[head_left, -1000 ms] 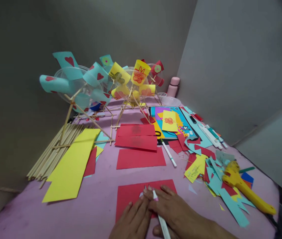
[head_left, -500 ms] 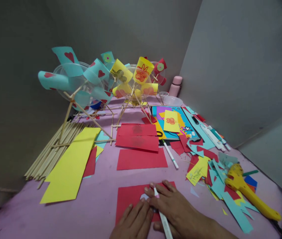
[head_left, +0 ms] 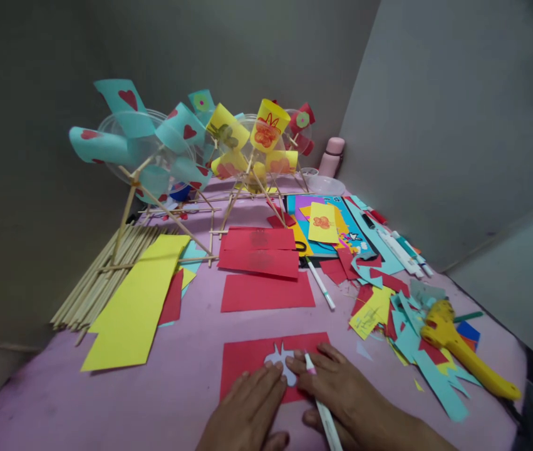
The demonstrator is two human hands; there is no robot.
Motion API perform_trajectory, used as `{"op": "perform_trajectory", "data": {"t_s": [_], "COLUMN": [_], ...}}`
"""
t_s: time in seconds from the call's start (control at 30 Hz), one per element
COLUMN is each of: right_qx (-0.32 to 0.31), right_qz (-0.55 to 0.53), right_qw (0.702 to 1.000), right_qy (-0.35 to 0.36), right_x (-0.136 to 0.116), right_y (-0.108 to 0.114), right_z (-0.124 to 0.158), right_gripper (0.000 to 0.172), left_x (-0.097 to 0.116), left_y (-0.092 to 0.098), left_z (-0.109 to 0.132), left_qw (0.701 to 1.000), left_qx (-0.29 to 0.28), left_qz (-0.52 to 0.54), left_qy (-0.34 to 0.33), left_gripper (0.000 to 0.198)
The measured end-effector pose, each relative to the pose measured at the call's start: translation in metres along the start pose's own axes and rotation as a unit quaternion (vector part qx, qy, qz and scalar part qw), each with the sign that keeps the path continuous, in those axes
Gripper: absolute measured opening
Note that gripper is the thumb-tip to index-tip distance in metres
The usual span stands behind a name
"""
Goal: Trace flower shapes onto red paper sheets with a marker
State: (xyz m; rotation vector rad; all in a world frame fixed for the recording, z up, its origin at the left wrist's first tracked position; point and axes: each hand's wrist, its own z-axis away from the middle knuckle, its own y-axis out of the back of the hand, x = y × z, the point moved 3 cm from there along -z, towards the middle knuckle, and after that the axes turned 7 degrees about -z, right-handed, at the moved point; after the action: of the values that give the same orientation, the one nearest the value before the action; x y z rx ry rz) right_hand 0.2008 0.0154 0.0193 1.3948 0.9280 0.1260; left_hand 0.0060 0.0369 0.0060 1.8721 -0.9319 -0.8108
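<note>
Pink tabletop (head_left: 186, 382), head view. Exposing more of pale cutout (head_left: 274, 357) on near red card (head_left: 242, 358) than just before; probably positioning it. Pressing left side with flat left hand (head_left: 247, 407), right with spread right hand (head_left: 341, 389), white marker (head_left: 326, 418) between fingers.

Tbl (head_left: 153, 404) w/ pink top was under L hand (head_left: 247, 407) & R hand (head_left: 344, 385), smudged nr its L edge. Back wall (head_left: 228, 37), plain grey, rose beyond both hands, v. dim toward L. R wall (head_left: 454, 113), lighter grey, stood well R of R hand & met back wall at corner (head_left: 359, 78), fwd & slightly R of hands. Thin line (head_left: 505, 233) ran low on R wall; similar line (head_left: 3, 344) showed well L of L hand. Light was soft, brighter on R wall.
</note>
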Motion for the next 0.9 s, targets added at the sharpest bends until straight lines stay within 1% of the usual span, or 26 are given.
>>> {"op": "perform_trajectory", "data": {"t_s": [0.13, 0.27, 0.37, 0.43, 0.53, 0.57, 0.63, 0.7, 0.77, 0.8, 0.83, 0.9], "right_qx": [-0.037, -0.049, -0.042, -0.041, -0.037, -0.037, -0.036, -0.031, -0.008, 0.013, 0.042, 0.122], "right_qz": [-0.029, -0.046, -0.045, -0.042, -0.032, -0.028, -0.023, -0.027, -0.04, -0.053, -0.068, -0.102], "right_qw": [0.998, 0.996, 0.997, 0.997, 0.998, 0.998, 0.998, 0.999, 0.999, 0.998, 0.997, 0.987], "right_qy": [-0.048, -0.059, -0.054, -0.05, -0.043, -0.041, -0.04, -0.035, -0.023, -0.014, -0.006, -0.012], "right_x": [-0.003, -0.005, -0.004, -0.004, -0.005, -0.005, -0.006, -0.007, -0.006, -0.006, -0.005, 0.0], "right_y": [0.001, 0.001, 0.0, -0.001, -0.002, -0.002, -0.002, -0.002, -0.001, 0.0, 0.0, 0.003], "right_z": [-0.003, -0.002, 0.0, 0.0, -0.001, -0.001, -0.003, -0.005, -0.004, -0.003, -0.002, 0.003], "right_gripper": [0.026, 0.028, 0.032, 0.031, 0.027, 0.028, 0.03, 0.031, 0.03, 0.029, 0.029, 0.032], "left_x": [-0.017, -0.033, -0.037, -0.03, -0.009, -0.001, 0.009, 0.014, 0.014, 0.014, 0.013, 0.011], "left_y": [0.009, 0.016, 0.026, 0.031, 0.03, 0.027, 0.016, 0.007, 0.001, -0.001, -0.001, -0.001], "left_z": [0.008, 0.029, 0.036, 0.031, 0.01, 0.002, -0.009, -0.015, -0.016, -0.016, -0.016, -0.015], "left_qw": [0.997, 0.995, 0.992, 0.991, 0.996, 0.997, 0.996, 0.995, 0.993, 0.992, 0.992, 0.991], "left_qx": [-0.034, -0.06, -0.044, -0.008, 0.046, 0.048, 0.039, 0.025, 0.013, 0.009, 0.01, 0.015], "left_qz": [0.001, -0.033, -0.077, -0.095, -0.074, -0.066, -0.075, -0.1, -0.118, -0.122, -0.125, -0.131], "left_qy": [0.064, 0.071, 0.094, 0.095, 0.028, 0.007, 0.002, 0.004, 0.002, -0.001, -0.005, -0.011], "left_gripper": [0.037, 0.04, 0.039, 0.037, 0.032, 0.032, 0.032, 0.034, 0.036, 0.036, 0.036, 0.037]}}
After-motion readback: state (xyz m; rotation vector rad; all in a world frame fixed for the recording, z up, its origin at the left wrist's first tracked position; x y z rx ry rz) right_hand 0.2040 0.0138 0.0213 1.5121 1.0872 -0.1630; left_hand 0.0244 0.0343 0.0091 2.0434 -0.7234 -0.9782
